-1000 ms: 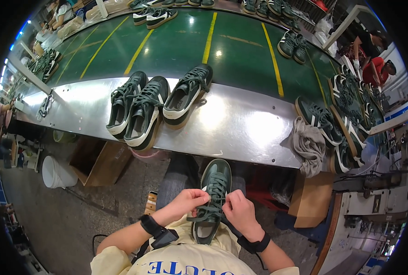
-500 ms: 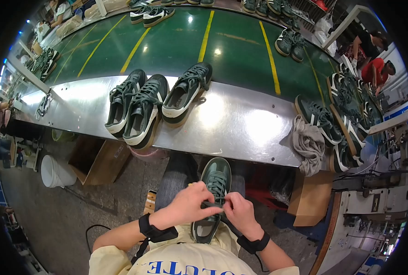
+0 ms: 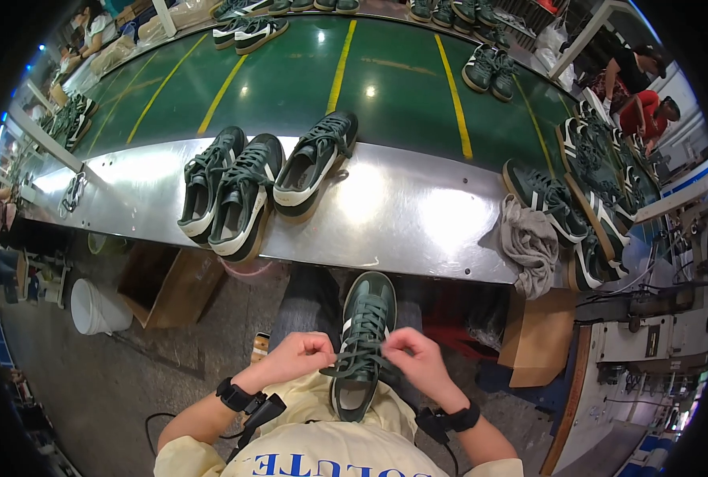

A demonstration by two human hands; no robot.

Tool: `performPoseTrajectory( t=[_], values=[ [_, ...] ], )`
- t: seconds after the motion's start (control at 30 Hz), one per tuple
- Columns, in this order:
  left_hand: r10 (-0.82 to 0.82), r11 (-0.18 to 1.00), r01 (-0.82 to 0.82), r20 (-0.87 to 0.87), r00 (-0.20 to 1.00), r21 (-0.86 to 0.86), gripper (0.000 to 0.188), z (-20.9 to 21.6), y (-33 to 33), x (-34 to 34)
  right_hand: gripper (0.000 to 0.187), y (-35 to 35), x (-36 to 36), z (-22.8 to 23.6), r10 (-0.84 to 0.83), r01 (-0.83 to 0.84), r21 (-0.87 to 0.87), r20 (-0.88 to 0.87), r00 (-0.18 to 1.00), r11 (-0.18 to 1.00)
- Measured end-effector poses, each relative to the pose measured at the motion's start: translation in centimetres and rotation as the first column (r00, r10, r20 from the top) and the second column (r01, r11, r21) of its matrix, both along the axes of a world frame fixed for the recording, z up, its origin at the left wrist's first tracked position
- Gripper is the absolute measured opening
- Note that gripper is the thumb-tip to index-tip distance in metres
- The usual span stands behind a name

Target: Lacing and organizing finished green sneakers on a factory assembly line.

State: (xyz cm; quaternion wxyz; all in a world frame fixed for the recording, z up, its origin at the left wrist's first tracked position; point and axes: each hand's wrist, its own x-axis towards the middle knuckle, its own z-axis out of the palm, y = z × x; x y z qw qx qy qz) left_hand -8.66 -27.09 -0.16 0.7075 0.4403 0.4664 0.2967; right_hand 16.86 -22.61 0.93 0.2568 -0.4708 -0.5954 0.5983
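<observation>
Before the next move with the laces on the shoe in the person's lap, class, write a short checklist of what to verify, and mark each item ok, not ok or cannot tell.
1. Left hand grips a lace end: ok, fingers closed on the left side of the laces.
2. Right hand grips the other end: ok, pinched on the right side.
3. Green shoe steady on the lap, toe pointing away: ok.
4. Laces threaded evenly through every eyelet: cannot tell, too small.
5. Knot finished: cannot tell, the fingers hide it.
6. Room on the metal bench beside the three finished shoes: ok, bare patch to their right.
</observation>
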Motion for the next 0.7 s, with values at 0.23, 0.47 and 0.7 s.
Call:
performPoseTrajectory(
  t=[0.23, 0.47, 0.7],
  values=[
    [-0.017, 0.996, 0.016, -0.013, 1.0, -0.085, 0.019, -1.0, 2.2, 1.4, 0.01, -0.5, 6.0, 1.0, -0.428, 0.428, -0.009, 0.02, 0.904, 0.904],
    [-0.059, 0.998, 0.065, -0.273, 0.96, 0.011, 0.011, 3.4, 1.8, 1.9, 0.011, 1.7, -3.9, -2.3, 0.107, -0.211, 0.423, 0.257, 0.961, 0.881],
    [-0.109, 0.994, 0.107, -0.186, 0.976, -0.016, 0.011, 1.1, 1.5, 2.3, 0.018, -1.3, 2.6, -6.0, -0.132, 0.136, -0.048, 0.077, 0.988, 0.99]
  ],
)
